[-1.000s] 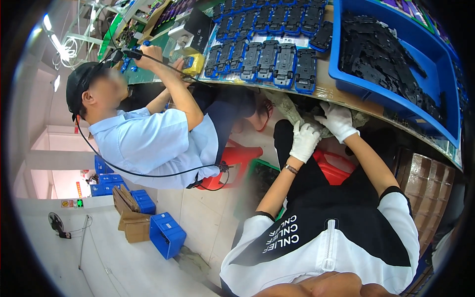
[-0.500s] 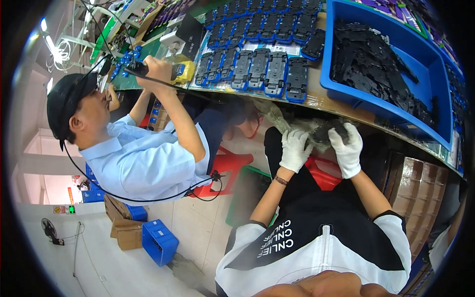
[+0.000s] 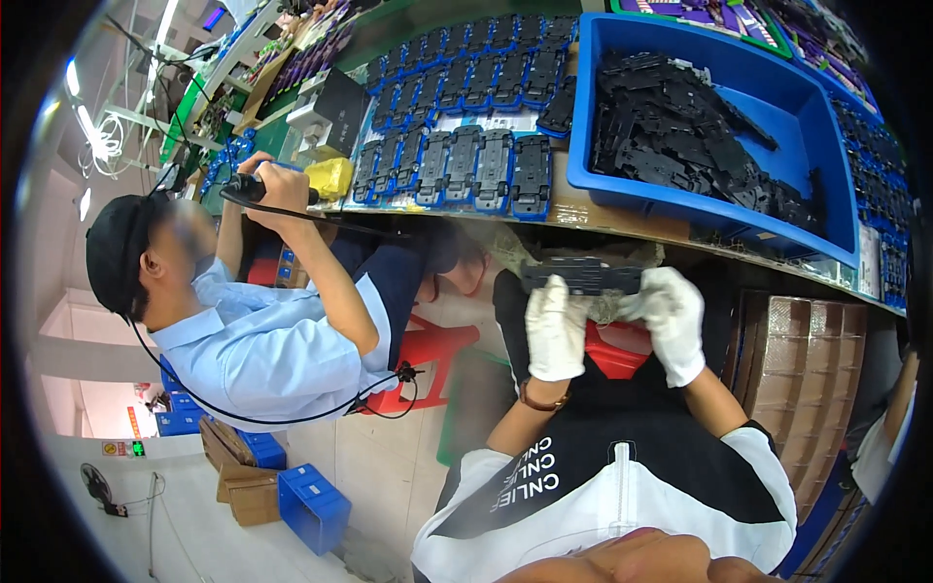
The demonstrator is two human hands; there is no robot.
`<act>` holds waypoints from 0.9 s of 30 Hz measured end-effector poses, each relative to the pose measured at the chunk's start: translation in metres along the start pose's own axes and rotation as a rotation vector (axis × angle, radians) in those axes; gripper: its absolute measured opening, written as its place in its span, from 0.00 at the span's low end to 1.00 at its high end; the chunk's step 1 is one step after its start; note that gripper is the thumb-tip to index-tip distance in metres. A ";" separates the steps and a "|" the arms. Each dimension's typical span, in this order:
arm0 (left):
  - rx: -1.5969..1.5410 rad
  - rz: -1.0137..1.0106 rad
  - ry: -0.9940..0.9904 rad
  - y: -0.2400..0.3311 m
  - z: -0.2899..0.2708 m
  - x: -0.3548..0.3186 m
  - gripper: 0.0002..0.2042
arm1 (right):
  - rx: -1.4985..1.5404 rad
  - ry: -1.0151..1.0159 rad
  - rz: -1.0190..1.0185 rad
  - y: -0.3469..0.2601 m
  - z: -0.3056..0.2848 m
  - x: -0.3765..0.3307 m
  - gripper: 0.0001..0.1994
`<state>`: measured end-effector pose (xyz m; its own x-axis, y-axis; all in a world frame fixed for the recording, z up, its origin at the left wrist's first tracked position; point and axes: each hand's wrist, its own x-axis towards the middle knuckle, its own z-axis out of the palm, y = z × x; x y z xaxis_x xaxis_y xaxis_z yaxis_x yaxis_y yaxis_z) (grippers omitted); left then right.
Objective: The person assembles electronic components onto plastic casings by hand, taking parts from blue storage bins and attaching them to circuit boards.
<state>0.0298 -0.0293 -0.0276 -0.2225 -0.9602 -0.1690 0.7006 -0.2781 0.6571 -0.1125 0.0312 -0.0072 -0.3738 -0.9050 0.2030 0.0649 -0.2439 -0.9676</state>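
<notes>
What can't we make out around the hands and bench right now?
All head view:
- Black part: its underside faces away from the camera.
- Right hand: blurred fingertips; grip unclear.
- Blue bin: floor partly buried under black pieces.
- Red stool: mostly covered by the wearer's legs.
- Person at far right: cut off by the fisheye rim.
</notes>
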 end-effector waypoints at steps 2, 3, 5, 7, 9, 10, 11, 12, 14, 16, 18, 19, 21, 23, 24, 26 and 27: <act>-0.045 0.010 -0.040 0.024 0.020 0.002 0.14 | -0.240 0.174 -0.261 -0.027 -0.028 0.016 0.08; -0.048 0.031 0.001 0.027 0.017 0.001 0.14 | -0.400 0.270 -0.295 -0.047 -0.040 0.026 0.02; 0.004 -0.021 -0.048 0.032 0.014 -0.001 0.14 | -0.930 0.461 -0.555 -0.085 -0.055 0.061 0.03; 0.010 -0.109 -0.082 0.032 0.019 -0.003 0.14 | -1.442 0.500 -0.440 -0.091 -0.078 0.089 0.15; 0.016 -0.202 -0.126 0.034 0.033 -0.007 0.14 | -1.699 0.422 -0.128 -0.088 -0.098 0.110 0.21; 0.015 -0.227 -0.169 0.034 0.039 -0.010 0.14 | -1.657 0.263 0.102 -0.092 -0.100 0.118 0.23; 0.013 -0.248 -0.210 0.034 0.042 -0.011 0.14 | -1.598 0.100 0.325 -0.098 -0.097 0.124 0.25; 0.004 -0.273 -0.227 0.034 0.042 -0.011 0.15 | -1.501 0.045 0.308 -0.097 -0.100 0.124 0.23; -0.017 -0.296 -0.247 0.038 0.049 -0.013 0.15 | -1.498 0.136 0.179 -0.087 -0.105 0.125 0.21; -0.034 -0.342 -0.296 0.041 0.049 -0.013 0.16 | -1.432 0.277 0.037 -0.082 -0.109 0.123 0.16; -0.048 -0.356 -0.324 0.046 0.057 -0.016 0.18 | -1.296 0.433 -0.096 -0.076 -0.124 0.121 0.14; -0.057 -0.375 -0.353 0.049 0.060 -0.018 0.19 | -1.209 0.515 -0.174 -0.073 -0.131 0.118 0.13; -0.071 -0.410 -0.393 0.048 0.064 -0.017 0.22 | -1.131 0.570 -0.214 -0.087 -0.131 0.108 0.11; -0.039 -0.404 -0.436 0.048 0.068 -0.019 0.23 | -0.858 0.563 -0.530 -0.092 -0.128 0.092 0.13; -0.039 -0.397 -0.425 0.049 0.069 -0.021 0.23 | -0.851 0.598 -0.571 -0.097 -0.120 0.078 0.13; -0.034 -0.398 -0.439 0.048 0.075 -0.027 0.25 | -0.756 0.705 -0.596 -0.105 -0.096 0.048 0.13; -0.026 -0.403 -0.436 0.048 0.079 -0.030 0.25 | -0.829 0.808 -0.647 -0.103 -0.085 0.037 0.11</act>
<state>0.0166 -0.0115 0.0665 -0.7288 -0.6800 -0.0806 0.5180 -0.6244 0.5846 -0.2115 0.0528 0.0872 -0.5839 -0.1759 0.7926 -0.8046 -0.0050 -0.5938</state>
